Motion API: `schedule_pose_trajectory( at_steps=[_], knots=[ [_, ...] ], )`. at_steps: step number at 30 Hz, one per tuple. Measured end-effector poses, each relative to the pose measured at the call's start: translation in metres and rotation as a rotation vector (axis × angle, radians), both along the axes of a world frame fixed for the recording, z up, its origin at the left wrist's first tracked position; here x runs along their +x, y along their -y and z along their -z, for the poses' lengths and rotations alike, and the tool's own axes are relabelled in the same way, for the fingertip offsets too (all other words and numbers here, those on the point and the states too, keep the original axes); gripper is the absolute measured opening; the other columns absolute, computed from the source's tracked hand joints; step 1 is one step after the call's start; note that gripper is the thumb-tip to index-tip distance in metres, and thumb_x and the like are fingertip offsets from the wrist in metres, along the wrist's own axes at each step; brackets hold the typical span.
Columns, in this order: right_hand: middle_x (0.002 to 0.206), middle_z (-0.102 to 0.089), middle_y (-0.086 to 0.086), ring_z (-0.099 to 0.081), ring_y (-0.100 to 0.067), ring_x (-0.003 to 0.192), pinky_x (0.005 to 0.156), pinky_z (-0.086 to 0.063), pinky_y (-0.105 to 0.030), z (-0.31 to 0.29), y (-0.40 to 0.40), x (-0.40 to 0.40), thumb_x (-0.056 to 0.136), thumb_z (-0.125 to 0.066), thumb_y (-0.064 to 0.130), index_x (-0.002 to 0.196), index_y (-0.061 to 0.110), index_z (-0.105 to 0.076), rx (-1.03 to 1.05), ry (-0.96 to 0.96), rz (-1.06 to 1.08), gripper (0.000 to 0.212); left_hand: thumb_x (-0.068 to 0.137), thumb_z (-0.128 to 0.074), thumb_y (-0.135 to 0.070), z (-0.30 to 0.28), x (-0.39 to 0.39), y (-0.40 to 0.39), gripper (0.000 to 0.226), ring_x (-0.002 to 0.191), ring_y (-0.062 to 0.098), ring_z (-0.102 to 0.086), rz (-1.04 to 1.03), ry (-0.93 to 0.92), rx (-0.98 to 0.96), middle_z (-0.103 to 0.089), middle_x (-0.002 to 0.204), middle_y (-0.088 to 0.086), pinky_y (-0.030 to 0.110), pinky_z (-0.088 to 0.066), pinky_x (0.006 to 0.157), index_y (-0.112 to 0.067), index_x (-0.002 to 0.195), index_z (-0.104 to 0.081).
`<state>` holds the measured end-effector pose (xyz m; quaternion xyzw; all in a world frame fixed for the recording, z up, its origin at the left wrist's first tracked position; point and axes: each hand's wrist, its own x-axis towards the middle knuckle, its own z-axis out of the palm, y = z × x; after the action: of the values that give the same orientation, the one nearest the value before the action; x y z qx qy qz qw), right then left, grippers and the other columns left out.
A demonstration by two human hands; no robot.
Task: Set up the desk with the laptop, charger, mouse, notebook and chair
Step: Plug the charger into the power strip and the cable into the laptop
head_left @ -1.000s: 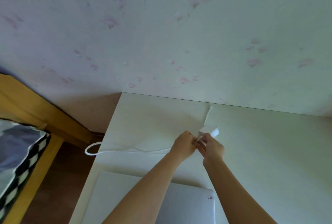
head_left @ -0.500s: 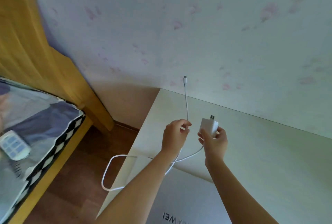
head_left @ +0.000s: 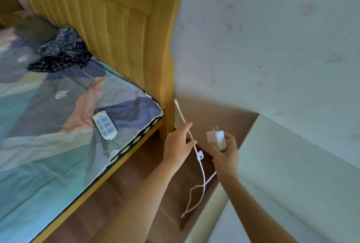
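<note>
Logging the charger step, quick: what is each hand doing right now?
Left hand: pinches the white cable between thumb and fingers.
Right hand: holds the charger plug, prongs up.

A home bedroom: a wooden-framed bed point(head_left: 136, 34) with patterned sheets point(head_left: 48, 125) against floral wallpaper point(head_left: 272, 38).

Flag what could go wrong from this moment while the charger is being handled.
The cable dangles in a loose loop over the floor beside the desk; it may snag on the desk edge or tangle. The left hand holds the cable only lightly between fingers, so it could slip. The right hand grips the charger with prongs exposed near the fingers.
</note>
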<state>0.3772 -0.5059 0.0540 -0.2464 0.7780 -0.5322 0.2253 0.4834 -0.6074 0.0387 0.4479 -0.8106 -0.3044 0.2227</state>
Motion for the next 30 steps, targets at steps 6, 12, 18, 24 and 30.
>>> schedule_pose_trajectory(
  at_steps=[6,12,18,24,30],
  knots=[
    [0.096,-0.067,0.006,-0.064,-0.018,0.084,0.073,-0.053,-0.038,0.018,0.07,0.11,0.083,-0.064,0.041,0.114,0.036,-0.051,0.136,-0.137,-0.25,0.034,0.086,-0.068,-0.034,0.02,0.132,0.051,0.016,0.078,0.01,-0.067,-0.4,-0.088,0.056,-0.075,0.084,-0.005,0.021,-0.043,0.064,-0.021,0.091,-0.074],
    [0.105,-0.066,0.001,-0.061,-0.023,0.095,0.071,-0.038,-0.03,0.046,0.143,0.2,0.086,-0.062,0.038,0.119,0.025,-0.051,0.224,-0.269,-0.422,0.036,0.083,-0.054,-0.001,0.052,0.252,0.104,0.042,0.103,0.032,-0.063,-0.543,0.064,0.092,-0.068,0.119,0.006,0.036,-0.047,0.08,-0.019,0.119,-0.062],
    [0.106,-0.065,-0.009,-0.061,-0.034,0.096,0.068,-0.037,-0.032,0.077,0.226,0.216,0.087,-0.063,0.029,0.119,0.02,-0.052,0.369,-0.424,-0.675,0.035,0.084,-0.046,0.001,0.086,0.324,0.164,0.072,0.12,0.026,-0.056,-0.326,0.325,0.131,-0.019,0.16,-0.01,0.036,-0.047,0.085,-0.023,0.15,-0.027],
    [0.124,-0.051,-0.016,-0.055,-0.036,0.108,0.083,-0.045,-0.036,0.123,0.336,0.21,0.088,-0.064,0.018,0.13,0.014,-0.051,0.448,-0.575,-0.954,0.044,0.09,-0.042,0.004,0.135,0.339,0.228,0.073,0.11,0.031,-0.06,-0.263,0.503,0.151,-0.04,0.15,0.008,0.041,-0.05,0.087,-0.019,0.153,-0.015],
    [0.114,-0.066,-0.012,-0.062,-0.033,0.101,0.082,-0.05,-0.04,0.173,0.443,0.226,0.081,-0.069,0.017,0.116,0.015,-0.051,0.593,-0.636,-1.154,0.04,0.092,-0.051,-0.01,0.194,0.319,0.292,0.065,0.128,0.027,-0.046,-0.224,0.474,0.126,-0.043,0.147,0.011,0.038,-0.043,0.092,-0.014,0.15,-0.023]
  ],
)
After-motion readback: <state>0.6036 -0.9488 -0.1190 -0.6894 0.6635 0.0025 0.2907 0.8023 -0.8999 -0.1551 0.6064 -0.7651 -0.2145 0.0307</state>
